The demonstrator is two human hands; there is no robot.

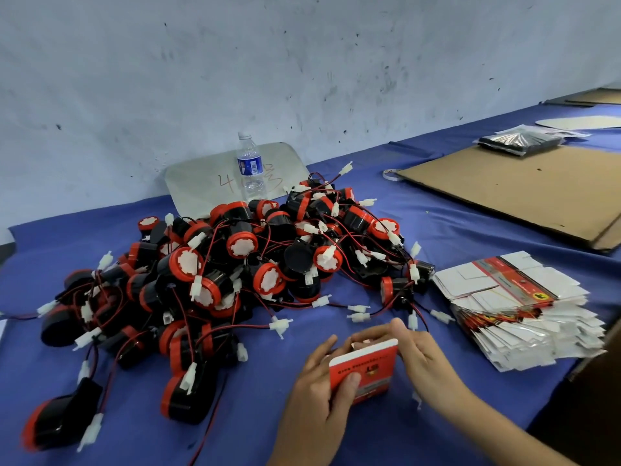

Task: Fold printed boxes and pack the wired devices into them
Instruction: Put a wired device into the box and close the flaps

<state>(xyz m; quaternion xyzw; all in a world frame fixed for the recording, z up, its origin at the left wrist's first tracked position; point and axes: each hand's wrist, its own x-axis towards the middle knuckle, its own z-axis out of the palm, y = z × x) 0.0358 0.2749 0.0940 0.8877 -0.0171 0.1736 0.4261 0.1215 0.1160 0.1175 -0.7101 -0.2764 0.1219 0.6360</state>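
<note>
Box [364, 371] was nearest, small and red with white edges, held up just over the blue surface [262, 381]. The left grip [319, 391] was closed on it, thumb flat on the red front and fingers behind. The right grip [420, 358] was closed on its top end. It looked light and thin, like card, so a hard squeeze would dent it. It was best held by its side edges, with the flaps pushed in softly. The hands hid the top, so I could not tell if a device was inside. Its words were too blurry to read.

Behind it lay the pile of wired devices [235, 264], black and red and hard-looking. Their thin wires were all tangled, so a pull on one wire would drag others. Each was best picked up by its round body. To the right sat the stack of flat boxes [514, 297], fanned out and likely slippy. Farther back stood a water bottle [250, 166], and a cardboard sheet [521, 190] was cut off at the edge.
</note>
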